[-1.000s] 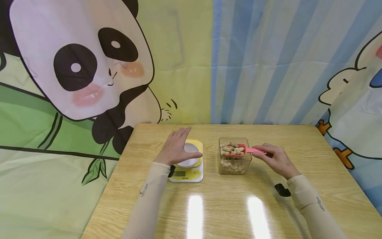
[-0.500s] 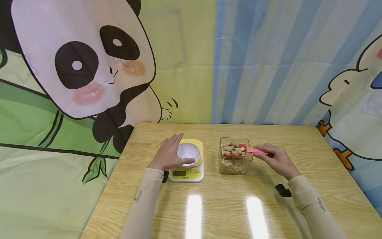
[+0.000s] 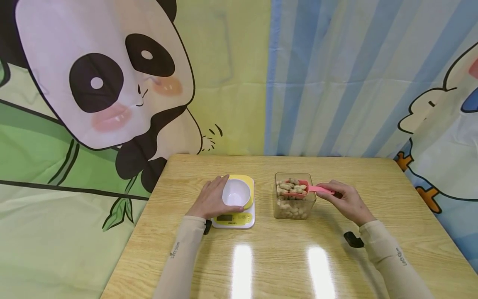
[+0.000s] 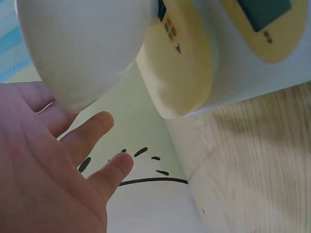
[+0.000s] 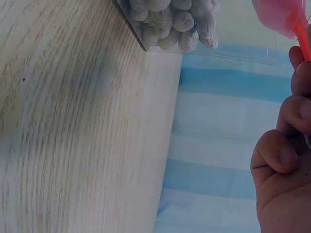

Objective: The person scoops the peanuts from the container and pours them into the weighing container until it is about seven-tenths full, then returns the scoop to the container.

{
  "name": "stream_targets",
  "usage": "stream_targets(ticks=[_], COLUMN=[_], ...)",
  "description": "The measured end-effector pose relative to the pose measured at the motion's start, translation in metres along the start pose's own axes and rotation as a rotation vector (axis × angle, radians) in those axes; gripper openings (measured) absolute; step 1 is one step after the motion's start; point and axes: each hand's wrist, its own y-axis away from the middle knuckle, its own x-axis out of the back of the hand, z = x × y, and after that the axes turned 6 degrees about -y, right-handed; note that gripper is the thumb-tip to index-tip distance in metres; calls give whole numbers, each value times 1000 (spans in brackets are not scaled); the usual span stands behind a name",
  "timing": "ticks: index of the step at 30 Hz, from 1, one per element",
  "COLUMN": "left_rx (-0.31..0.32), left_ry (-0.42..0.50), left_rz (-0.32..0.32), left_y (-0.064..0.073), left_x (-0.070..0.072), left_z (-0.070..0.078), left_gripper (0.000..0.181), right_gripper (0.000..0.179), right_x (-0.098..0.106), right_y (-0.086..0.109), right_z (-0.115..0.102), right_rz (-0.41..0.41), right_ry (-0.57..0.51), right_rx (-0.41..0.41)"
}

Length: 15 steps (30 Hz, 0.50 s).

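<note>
A white bowl [image 3: 237, 192] stands on a yellow and white kitchen scale [image 3: 244, 223] in the head view. My left hand [image 3: 210, 198] grips the bowl from the left, thumb along the near side and index finger at the far rim. In the left wrist view, the other fingers [image 4: 90, 136] spread below the bowl [image 4: 87, 43]. My right hand [image 3: 346, 200] pinches the handle of a pink scoop [image 3: 311, 189]. Peanuts [image 3: 293, 189] heap in the scoop, which lies within the mouth of a clear square container [image 3: 276, 207] holding more peanuts.
The container stands right of the scale, with a gap of wooden table [image 3: 263, 232] between them. Behind the table's far edge hangs a printed curtain [image 3: 239, 104] with a panda and blue stripes.
My left hand has shifted left and lowered from above the bowl to its side, where the thumb and index finger now close round it. The right hand and scoop hold still.
</note>
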Motion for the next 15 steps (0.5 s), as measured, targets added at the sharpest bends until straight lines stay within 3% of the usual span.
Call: stream_targets(ticks=[4, 7, 15], left_rx=[17, 21, 24], left_ry=[13, 19, 58], left_rz=[-9, -1, 22], left_y=[2, 2, 1], left_x=[-3, -4, -7], left_z=[-1, -2, -4], left_gripper=[133, 133, 128], right_gripper=[26, 27, 24], right_x=[-1, -1, -1], right_y=[0, 1, 1], right_z=[19, 21, -9], right_rz=[5, 10, 10], right_ry=[-3, -16, -61], right_rx=[3, 2, 20])
